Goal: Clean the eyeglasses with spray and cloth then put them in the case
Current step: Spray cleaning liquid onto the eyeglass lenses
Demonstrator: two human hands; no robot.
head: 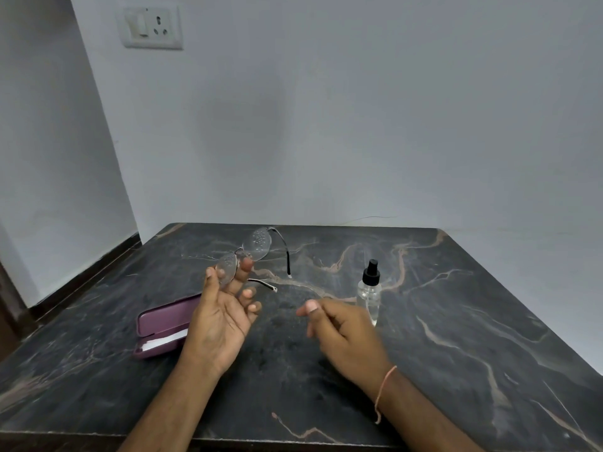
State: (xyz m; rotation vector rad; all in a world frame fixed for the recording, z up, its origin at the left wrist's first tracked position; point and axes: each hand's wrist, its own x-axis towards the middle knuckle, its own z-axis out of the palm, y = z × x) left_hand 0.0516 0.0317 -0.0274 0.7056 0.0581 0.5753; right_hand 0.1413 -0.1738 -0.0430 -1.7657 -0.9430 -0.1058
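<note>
My left hand [222, 318] holds the rimless eyeglasses [257, 244] up above the table, pinching the near lens between thumb and fingers. Droplets speckle both lenses, and the dark temples hang open to the right. My right hand [342, 331] hovers palm down over the table with loosely curled fingers and holds nothing. A clear spray bottle [370, 293] with a black nozzle stands upright just behind the right hand. The purple glasses case [163, 324] lies open at the left, partly hidden by my left hand, with a white cloth [166, 340] inside.
A dark marble table [456, 337] carries everything; its front edge runs along the bottom of the view. A white wall rises behind it with a switch and socket plate [151, 27] at the upper left. A gap to the floor lies at the left.
</note>
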